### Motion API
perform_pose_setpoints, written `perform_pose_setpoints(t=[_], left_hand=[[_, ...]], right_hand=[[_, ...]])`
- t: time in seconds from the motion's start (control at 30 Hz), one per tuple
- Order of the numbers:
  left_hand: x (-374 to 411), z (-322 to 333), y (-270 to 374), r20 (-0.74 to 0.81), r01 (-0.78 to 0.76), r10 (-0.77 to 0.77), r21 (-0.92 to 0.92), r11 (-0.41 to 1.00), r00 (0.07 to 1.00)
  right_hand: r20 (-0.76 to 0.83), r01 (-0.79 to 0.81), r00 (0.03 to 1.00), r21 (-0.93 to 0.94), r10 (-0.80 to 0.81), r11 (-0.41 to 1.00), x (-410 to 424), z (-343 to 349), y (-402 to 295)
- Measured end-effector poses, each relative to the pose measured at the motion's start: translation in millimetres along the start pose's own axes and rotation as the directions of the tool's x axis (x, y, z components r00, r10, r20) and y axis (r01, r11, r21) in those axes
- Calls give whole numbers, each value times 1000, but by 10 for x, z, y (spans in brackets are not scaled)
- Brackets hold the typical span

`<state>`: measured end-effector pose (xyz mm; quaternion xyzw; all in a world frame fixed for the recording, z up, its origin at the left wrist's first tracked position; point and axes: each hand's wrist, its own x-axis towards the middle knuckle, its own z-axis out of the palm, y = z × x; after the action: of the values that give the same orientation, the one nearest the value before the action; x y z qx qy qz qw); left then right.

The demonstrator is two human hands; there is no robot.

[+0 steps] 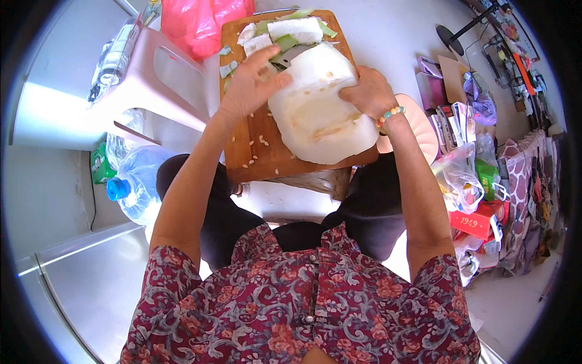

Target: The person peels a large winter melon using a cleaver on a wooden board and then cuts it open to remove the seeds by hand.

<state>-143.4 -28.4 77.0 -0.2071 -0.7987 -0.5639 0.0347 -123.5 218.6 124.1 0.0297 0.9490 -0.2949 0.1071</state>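
Observation:
A large hollowed chunk of white-fleshed melon, which looks like winter melon, rests on a wooden cutting board. My right hand grips its right edge, thumb on the flesh. At its upper left, my left hand is spread with nothing held; the thumb tip is by the melon's edge, and contact is unclear. Partly covered by the melon is a grey metal blade with a hole, probably a cleaver's; its handle is hidden. White spongy pith pieces and green peel strips lie at the board's far end.
Pale seeds dot the board's near left. A pink plastic stool and a large water bottle stand left, with a red plastic bag beyond. Bags and a red box crowd the right, near a round pink seat.

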Motion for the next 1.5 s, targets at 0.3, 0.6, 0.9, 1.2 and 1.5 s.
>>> perform_pose_setpoints(t=[0.3,0.6,0.9,1.2,1.5], left_hand=[[78,185,136,45,98,-114,264,959,992],[17,245,181,-77,237,-226,410,881,971],[-341,290,276,-181,373,-350,112,921,919],[-888,741,234,-307,572,-657,-327,753,689],[-844,393,137,-197,240,-194,251,938,961]], right_hand=[[35,81,992,565,-122,821,190,208,232],[127,-138,990,914,56,381,78,33,231],[48,-35,998,956,-37,291,-27,39,124],[163,-76,969,913,-188,400,-25,275,94],[80,127,968,659,-237,741,-204,130,202]])
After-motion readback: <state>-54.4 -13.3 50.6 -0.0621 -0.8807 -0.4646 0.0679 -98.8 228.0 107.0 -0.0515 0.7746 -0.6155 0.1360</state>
